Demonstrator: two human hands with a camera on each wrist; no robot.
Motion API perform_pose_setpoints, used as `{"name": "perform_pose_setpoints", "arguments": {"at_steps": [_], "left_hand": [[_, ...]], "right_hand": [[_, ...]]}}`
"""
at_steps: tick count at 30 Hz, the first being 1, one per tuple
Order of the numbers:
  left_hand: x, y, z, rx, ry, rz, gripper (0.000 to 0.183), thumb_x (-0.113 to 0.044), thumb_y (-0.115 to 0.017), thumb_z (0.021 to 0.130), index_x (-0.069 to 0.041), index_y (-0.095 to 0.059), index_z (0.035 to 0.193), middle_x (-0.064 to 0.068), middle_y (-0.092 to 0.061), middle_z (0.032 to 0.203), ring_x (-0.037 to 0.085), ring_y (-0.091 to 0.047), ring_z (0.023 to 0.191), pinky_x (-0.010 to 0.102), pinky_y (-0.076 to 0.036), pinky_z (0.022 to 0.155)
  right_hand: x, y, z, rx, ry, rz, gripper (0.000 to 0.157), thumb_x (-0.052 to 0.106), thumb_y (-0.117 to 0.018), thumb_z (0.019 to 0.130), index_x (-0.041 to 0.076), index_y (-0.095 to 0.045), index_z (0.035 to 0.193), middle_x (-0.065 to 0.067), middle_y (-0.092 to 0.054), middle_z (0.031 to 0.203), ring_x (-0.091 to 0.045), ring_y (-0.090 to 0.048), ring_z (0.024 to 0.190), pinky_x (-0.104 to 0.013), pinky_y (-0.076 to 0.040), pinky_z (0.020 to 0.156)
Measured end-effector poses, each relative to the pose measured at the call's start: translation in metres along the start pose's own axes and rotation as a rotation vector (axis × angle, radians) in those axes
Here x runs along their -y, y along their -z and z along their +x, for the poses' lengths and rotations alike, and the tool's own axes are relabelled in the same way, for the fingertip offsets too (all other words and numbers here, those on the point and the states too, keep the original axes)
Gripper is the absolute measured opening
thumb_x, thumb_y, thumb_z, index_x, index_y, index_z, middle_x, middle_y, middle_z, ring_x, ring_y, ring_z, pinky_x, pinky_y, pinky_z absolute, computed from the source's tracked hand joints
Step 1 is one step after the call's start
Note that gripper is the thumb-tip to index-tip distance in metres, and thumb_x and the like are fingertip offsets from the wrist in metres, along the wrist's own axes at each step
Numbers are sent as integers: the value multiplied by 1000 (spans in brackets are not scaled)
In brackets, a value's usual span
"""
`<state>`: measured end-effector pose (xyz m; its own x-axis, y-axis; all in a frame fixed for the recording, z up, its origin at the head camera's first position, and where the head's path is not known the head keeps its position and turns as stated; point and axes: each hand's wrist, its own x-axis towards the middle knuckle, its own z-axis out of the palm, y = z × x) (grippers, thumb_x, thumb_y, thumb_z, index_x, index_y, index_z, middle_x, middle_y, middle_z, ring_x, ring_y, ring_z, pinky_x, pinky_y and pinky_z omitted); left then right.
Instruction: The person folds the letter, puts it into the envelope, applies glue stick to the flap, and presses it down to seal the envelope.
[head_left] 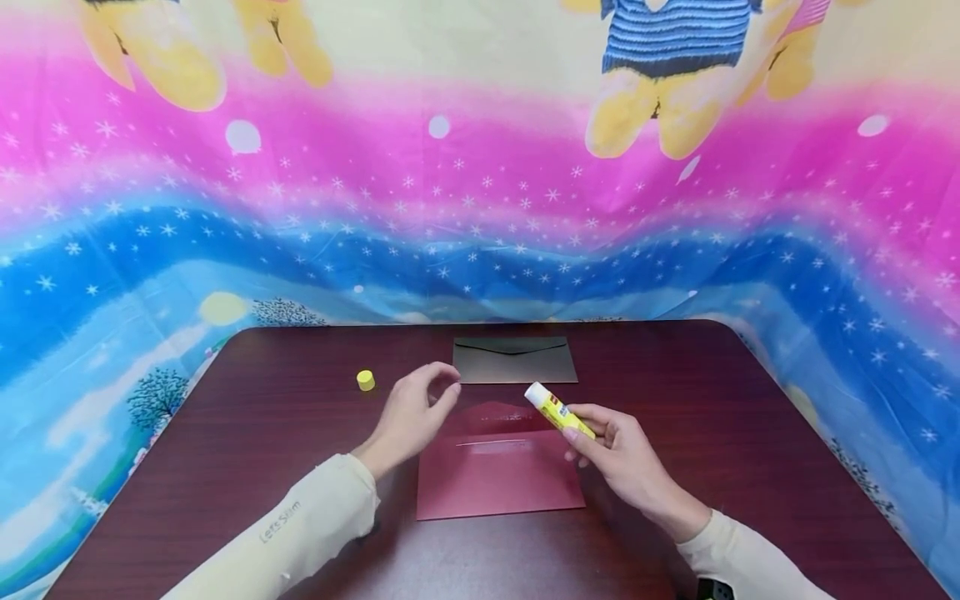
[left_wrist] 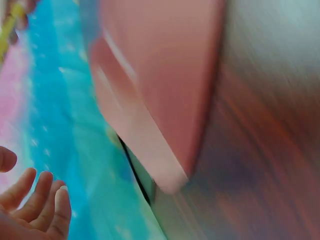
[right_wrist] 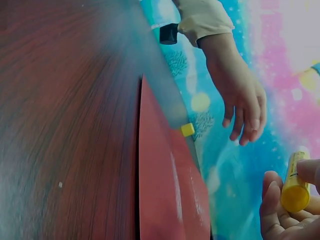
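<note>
My right hand point(head_left: 626, 454) holds a yellow glue stick point(head_left: 557, 412) between thumb and fingers, its white tip slanting up to the left. Its yellow base faces the camera in the right wrist view. Below and between the hands lies a red envelope point(head_left: 498, 479) with its flap point(head_left: 495, 413) spread out toward the far side. Over the envelope's left part hovers my left hand point(head_left: 412, 408), holding nothing, fingers loosely bent. In the left wrist view those fingers point(left_wrist: 37, 205) show apart from the envelope. The yellow cap point(head_left: 365, 381) stands on the table, left of that hand.
A grey-brown envelope point(head_left: 516, 364) with its flap down lies behind the red one, near the table's far edge. The dark reddish wood table point(head_left: 247, 467) backs onto a colourful printed curtain point(head_left: 465, 208) that wraps round both sides.
</note>
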<state>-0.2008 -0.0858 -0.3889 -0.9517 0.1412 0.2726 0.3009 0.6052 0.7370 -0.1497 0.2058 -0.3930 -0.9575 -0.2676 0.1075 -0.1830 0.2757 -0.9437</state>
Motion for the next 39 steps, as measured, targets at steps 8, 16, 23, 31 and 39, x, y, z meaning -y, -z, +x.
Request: {"name": "perform_pose_setpoints", "arguments": {"at_steps": [8, 16, 23, 31, 39], "left_hand": [[-36, -24, -21, 162, 50, -362, 31, -18, -66, 97, -12, -64, 127, 7, -71, 114, 18, -67, 104, 34, -55, 93], [-54, -41, -32, 285, 83, -695, 40, -15, -70, 95, 0, -61, 131, 22, -69, 120, 19, -70, 107, 26, -57, 92], [-58, -43, -38, 208, 98, -761, 30, -9, -72, 93, 6, -65, 117, 25, -72, 109, 10, -71, 90, 24, -59, 84], [-65, -41, -41, 133, 190, -802, 29, -9, -75, 91, 5, -65, 114, 18, -74, 105, 13, -70, 86, 22, -57, 75], [-72, -43, -43, 120, 175, -845, 26, -4, -76, 87, 8, -66, 108, 20, -74, 104, 11, -73, 88, 25, -60, 82]], "right_hand": [[12, -12, -5, -19, 35, 54, 38, 9, -61, 100, -11, -55, 132, -31, -69, 116, -12, -73, 80, -28, -59, 68], [14, -24, -8, 48, 115, 104, 34, 6, -60, 100, -13, -56, 129, -5, -77, 107, -5, -71, 83, -25, -58, 70], [13, -29, -14, 3, 100, 89, 35, 5, -67, 95, -5, -57, 128, -13, -73, 110, -6, -69, 85, -23, -57, 73], [12, -24, -17, -53, 83, 91, 28, 3, -69, 93, -10, -60, 116, 11, -72, 91, -5, -67, 76, -22, -57, 68], [14, -18, -20, 157, -54, 285, 44, 30, -34, 112, -4, -62, 106, 8, -64, 76, -4, -60, 61, -20, -51, 56]]}}
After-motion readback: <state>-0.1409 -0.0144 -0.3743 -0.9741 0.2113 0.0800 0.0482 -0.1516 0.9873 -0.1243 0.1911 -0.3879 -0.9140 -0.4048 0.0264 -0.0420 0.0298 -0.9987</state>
